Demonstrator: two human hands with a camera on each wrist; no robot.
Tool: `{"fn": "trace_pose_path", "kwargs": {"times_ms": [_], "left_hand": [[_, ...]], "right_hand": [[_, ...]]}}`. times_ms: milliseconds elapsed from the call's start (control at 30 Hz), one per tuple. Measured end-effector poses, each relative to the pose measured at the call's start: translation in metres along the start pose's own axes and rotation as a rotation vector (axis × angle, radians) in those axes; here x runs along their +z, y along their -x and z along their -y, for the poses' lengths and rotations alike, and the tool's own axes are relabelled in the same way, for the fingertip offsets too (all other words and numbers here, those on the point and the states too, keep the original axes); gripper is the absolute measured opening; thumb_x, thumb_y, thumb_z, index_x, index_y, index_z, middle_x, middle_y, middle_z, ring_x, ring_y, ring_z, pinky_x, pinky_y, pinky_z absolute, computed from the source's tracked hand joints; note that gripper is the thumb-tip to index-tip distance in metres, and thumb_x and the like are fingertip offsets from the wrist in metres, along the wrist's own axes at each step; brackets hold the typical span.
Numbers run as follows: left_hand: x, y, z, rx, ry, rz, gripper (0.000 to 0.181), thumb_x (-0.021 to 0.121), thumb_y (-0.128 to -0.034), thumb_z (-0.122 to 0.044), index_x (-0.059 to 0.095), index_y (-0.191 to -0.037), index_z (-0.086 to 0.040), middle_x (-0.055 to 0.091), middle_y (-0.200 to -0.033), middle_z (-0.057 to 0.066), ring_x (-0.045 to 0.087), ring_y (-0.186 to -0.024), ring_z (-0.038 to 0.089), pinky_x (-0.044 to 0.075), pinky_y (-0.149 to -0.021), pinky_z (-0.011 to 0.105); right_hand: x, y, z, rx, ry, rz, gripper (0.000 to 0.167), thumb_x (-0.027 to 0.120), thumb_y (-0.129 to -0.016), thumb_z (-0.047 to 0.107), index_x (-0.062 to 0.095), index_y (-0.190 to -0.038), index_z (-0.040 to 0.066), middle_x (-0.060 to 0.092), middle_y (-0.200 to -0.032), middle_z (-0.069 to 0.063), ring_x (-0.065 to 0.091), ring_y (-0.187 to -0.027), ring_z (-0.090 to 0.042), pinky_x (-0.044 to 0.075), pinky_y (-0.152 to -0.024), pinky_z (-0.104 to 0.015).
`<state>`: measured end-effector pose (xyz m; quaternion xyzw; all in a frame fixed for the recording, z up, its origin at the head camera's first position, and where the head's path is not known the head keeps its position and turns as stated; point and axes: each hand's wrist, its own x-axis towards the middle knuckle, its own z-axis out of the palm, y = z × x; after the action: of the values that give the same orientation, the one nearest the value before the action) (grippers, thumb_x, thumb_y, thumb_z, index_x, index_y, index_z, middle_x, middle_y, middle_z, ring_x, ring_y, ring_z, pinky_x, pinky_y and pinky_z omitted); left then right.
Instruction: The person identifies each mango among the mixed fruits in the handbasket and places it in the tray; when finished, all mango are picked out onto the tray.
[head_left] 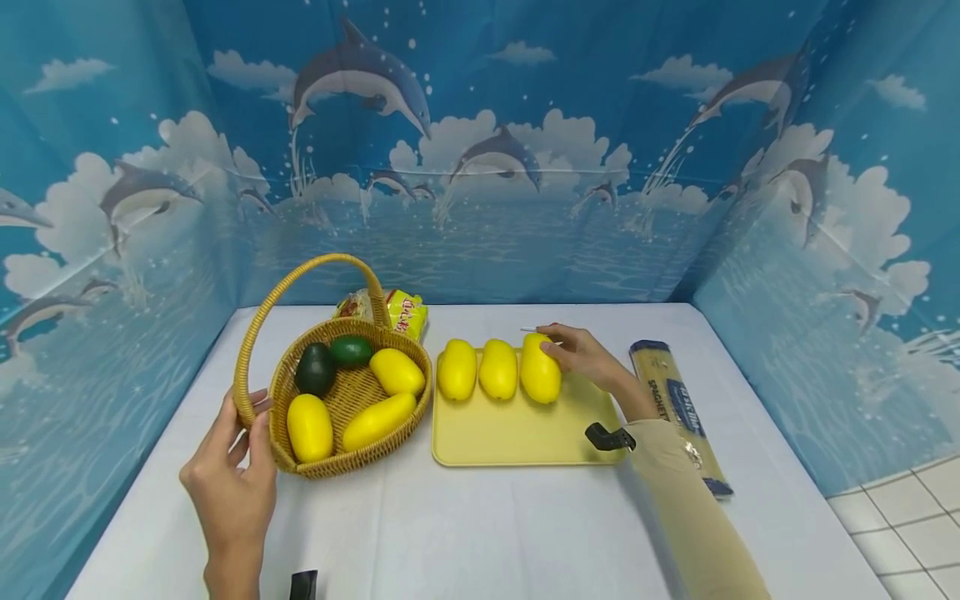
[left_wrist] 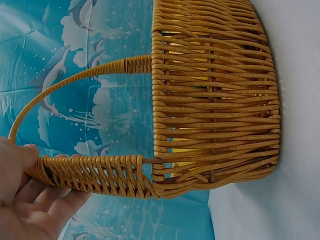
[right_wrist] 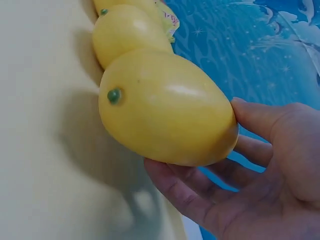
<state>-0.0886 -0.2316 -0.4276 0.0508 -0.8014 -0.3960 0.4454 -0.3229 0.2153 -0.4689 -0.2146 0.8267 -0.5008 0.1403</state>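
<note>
On the left stands a wicker basket (head_left: 349,400) holding two dark green avocados (head_left: 315,369) and three yellow mangoes (head_left: 310,427). My left hand (head_left: 234,475) grips the lower left part of its arched handle (head_left: 337,257), with thumb and fingers around the weave in the left wrist view. A pale yellow tray (head_left: 517,437) lies to the right, with two mangoes (head_left: 498,369) side by side along its back. Beside them my right hand (head_left: 581,354) holds a third mango (right_wrist: 165,107) between thumb and fingers. Whether that mango touches the tray I cannot tell.
A spaghetti packet (head_left: 678,412) lies right of the tray, near the right forearm. Behind the basket is a bright yellow snack bag (head_left: 406,313), partly hidden. A dolphin-print curtain (head_left: 480,225) encloses the white table (head_left: 420,517) at the back and sides.
</note>
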Motion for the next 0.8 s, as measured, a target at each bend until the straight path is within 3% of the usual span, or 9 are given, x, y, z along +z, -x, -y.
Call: {"fn": "trace_pose_path", "kwargs": {"times_ms": [167, 367, 533, 800], "left_hand": [[0.0, -0.001, 0.0, 0.007, 0.007, -0.003, 0.051, 0.071, -0.0985, 0.01, 0.065, -0.148, -0.001, 0.077, -0.125, 0.02, 0.066, -0.117, -0.009, 0.054, -0.091, 0.008], [0.0, 0.0, 0.0, -0.012, -0.008, 0.003, 0.052, 0.071, -0.0989, 0.009, 0.063, -0.149, -0.002, 0.077, -0.126, 0.019, 0.065, -0.117, -0.01, 0.053, -0.091, 0.009], [0.0, 0.001, 0.001, -0.021, -0.017, 0.004, 0.051, 0.071, -0.0995, 0.008, 0.063, -0.149, -0.003, 0.077, -0.127, 0.018, 0.065, -0.117, -0.011, 0.053, -0.091, 0.008], [0.0, 0.002, 0.0, -0.026, -0.025, 0.006, 0.052, 0.071, -0.099, 0.009, 0.063, -0.15, -0.002, 0.077, -0.127, 0.018, 0.065, -0.117, -0.011, 0.053, -0.091, 0.008]], "right_hand": [[0.003, -0.003, -0.008, -0.013, 0.036, -0.032, 0.05, 0.054, -0.115, 0.014, 0.045, -0.159, -0.008, 0.04, -0.166, -0.029, 0.057, -0.134, -0.047, 0.055, -0.112, -0.054], [0.004, -0.004, -0.012, 0.004, 0.077, -0.049, 0.05, 0.055, -0.114, 0.015, 0.047, -0.158, -0.007, 0.045, -0.164, -0.028, 0.065, -0.12, -0.042, 0.062, -0.096, -0.04], [0.006, -0.007, -0.013, 0.018, 0.092, -0.061, 0.049, 0.056, -0.114, 0.017, 0.049, -0.157, -0.006, 0.054, -0.154, -0.03, 0.065, -0.124, -0.045, 0.063, -0.099, -0.043], [0.008, -0.009, -0.015, 0.091, 0.086, -0.09, 0.051, 0.057, -0.114, 0.024, 0.051, -0.155, -0.005, 0.059, -0.146, -0.03, 0.062, -0.127, -0.046, 0.067, -0.087, -0.038]]}}
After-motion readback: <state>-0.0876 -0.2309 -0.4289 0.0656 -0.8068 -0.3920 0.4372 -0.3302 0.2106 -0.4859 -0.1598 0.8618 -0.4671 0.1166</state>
